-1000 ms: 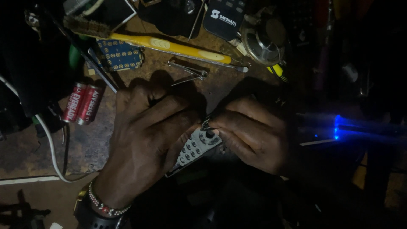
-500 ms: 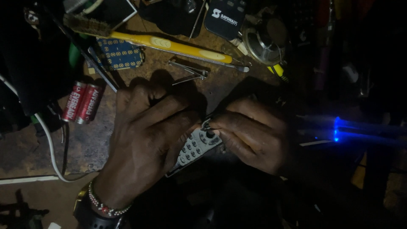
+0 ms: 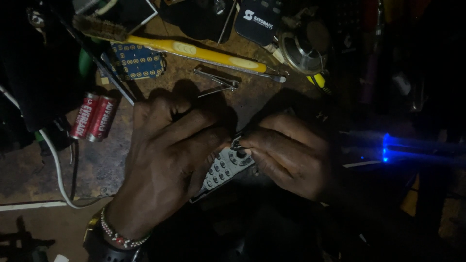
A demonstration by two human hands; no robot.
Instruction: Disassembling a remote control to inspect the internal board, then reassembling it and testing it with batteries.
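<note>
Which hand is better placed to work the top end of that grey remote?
Probably right. The right hand has its fingertips pinched at the top end of the grey button-covered remote control, while the left hand lies over its body, apparently steadying it.

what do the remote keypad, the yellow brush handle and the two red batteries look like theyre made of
Remote keypad: likely matte grey plastic with raised rubbery buttons, dull with no glare. Yellow brush handle: smooth, glossy moulded plastic, by its even colour. Two red batteries: probably metal cans in shiny printed wrap, given the soft sheen.
</note>
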